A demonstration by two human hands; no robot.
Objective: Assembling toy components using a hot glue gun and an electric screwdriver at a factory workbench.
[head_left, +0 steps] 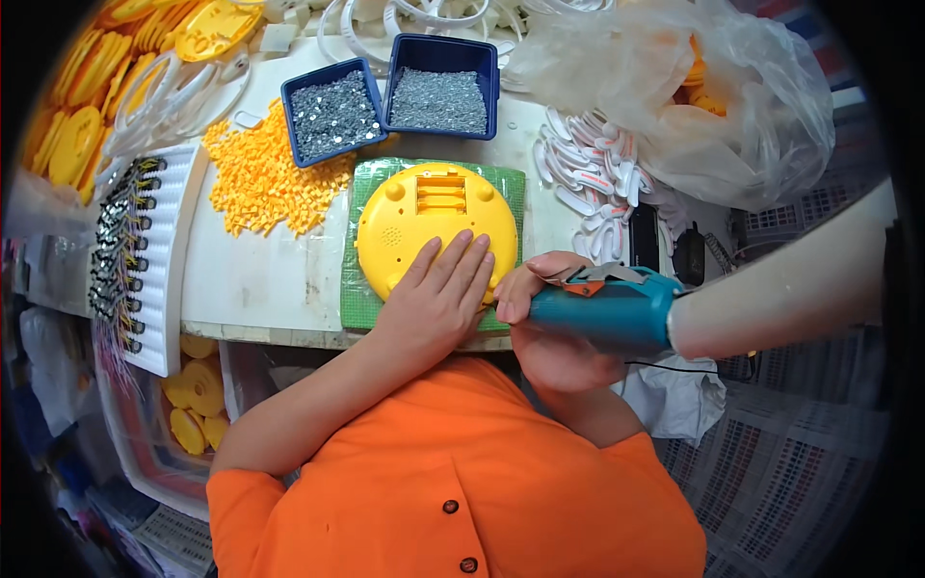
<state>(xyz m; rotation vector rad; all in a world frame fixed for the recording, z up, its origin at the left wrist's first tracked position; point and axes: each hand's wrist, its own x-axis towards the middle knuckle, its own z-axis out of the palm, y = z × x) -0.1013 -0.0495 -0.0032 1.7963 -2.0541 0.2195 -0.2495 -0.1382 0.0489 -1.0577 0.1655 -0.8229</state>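
Evidently, the white tabletop [265, 284] ended at a front edge just below the green woven mat [359, 310], with open surface showing between that mat and the white foam tray [175, 241] at left. On the mat, at the frame's centre, lay one round yellow plastic housing [409, 214]. The left hand [434, 297] lay flat on it, fingers extended; the right hand [559, 337] wrapped round one teal cylindrical tool [602, 313] just right of it. Two dark blue plastic bins [441, 131], upper centre, held small silvery pieces [438, 99]; one translucent plastic bag [617, 58], upper right, held yellow parts [708, 96].
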